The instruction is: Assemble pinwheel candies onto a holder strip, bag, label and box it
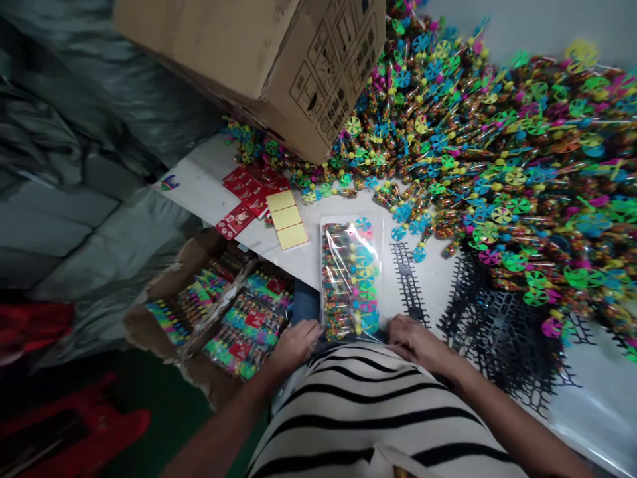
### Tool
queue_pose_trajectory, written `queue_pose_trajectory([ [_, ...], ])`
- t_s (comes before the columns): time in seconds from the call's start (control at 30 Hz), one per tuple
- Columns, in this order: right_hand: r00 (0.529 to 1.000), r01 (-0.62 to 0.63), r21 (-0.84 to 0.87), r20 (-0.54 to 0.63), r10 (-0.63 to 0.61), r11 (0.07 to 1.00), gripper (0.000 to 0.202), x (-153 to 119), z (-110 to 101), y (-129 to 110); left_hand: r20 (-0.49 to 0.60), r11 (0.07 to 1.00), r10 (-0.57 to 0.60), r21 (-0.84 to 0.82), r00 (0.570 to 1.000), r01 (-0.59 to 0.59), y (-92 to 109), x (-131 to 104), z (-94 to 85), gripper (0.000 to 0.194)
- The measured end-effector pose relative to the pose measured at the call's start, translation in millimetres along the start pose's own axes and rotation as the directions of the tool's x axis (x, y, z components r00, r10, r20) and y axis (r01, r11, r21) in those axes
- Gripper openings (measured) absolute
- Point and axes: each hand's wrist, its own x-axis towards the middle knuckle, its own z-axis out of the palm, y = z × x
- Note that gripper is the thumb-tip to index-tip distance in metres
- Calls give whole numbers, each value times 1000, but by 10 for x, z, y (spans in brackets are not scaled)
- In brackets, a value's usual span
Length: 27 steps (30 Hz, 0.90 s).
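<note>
both hands, left (297, 343) and right (412, 338), pinch the near edge of the clear plastic bag of colourful pinwheel candy tubes (351, 279) mid-frame on the white worktop (204, 182), looks light, crinkly and slippery, best held by its edges

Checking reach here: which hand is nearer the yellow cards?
Left. The left hand is below the yellow cards, by the clear bag; the right hand lies across the bag.
</note>
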Motion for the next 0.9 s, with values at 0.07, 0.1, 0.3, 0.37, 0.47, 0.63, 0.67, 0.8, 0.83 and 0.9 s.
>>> queue_pose_trajectory([
  [0.07,1000,-18,16,14,18,1000,34,-49,29,-45,107,998,34,-53,994,-28,63,-77,-43,27],
  [0.1,999,-26,20,26,25,999,34,-67,22,-62,159,996,53,-84,986,-40,69,-91,-69,27],
  [0.3,973,-168,57,172,156,984,23,-114,-211,89,229,818,-195,-499,954,287,-112,40,-148,20],
  [0.37,959,-279,-86,17,282,956,30,19,-280,255,242,509,-466,-713,851,482,-161,176,-95,23],
  [0.47,898,-412,-301,-297,326,860,41,445,-277,458,453,-70,-580,-856,677,512,-116,422,26,43],
  [0.63,883,-441,-385,-347,316,811,33,1115,-165,483,540,-418,-595,-840,595,345,140,605,158,57],
  [0.67,875,-459,-375,-351,335,806,28,1148,-195,491,538,-432,-600,-841,592,326,177,597,175,60],
  [0.8,780,-600,-306,-429,455,739,21,903,-648,732,519,-433,-613,-851,596,296,215,528,251,63],
  [0.83,735,-640,-257,-480,479,724,21,772,-825,833,527,-434,-608,-847,594,306,205,517,266,61],
  [0.9,614,-670,-81,-619,490,738,26,480,-1175,1028,560,-449,-588,-826,584,340,183,511,283,54],
])
